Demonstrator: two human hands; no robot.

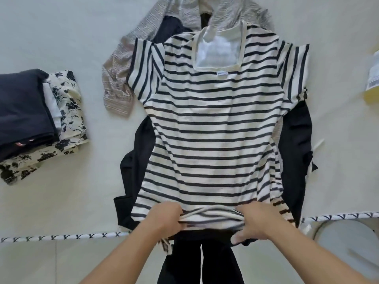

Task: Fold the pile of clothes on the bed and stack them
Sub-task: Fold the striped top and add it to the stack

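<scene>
1. The bed (61, 27) fills the view, pale sheet all round, with a cross-stitched trim (61, 236) running along its near edge from 8 o'clock across to 4 o'clock.
2. Dead centre lies the striped top (211, 124), spread flat, square neckline up at 12 o'clock, short sleeves out at 10 and 2, hem down at 6.
3. Under it, a black garment (295, 140) pokes out on both sides and spills over the bed edge at 6 o'clock.
4. Up at 11 o'clock, a grey textured shirt (123, 68) lies beneath the pile, one sleeve trailing toward 9.
5. Over at 9 o'clock sits the folded stack (41, 124), well apart from the pile: a navy piece (22, 103) on top, a floral print piece (69, 111) below it.
6. The left hand (162, 220) is at 7 o'clock on the hem, fingers curled round the bunched striped fabric, gripping it.
7. The right hand (254, 222) is at 5 o'clock on the same hem, fingers tucked under the gathered edge and pinching it; the tips are blurred.
8. At 3 o'clock, a yellow packet (372, 78) just shows at the frame edge.
</scene>
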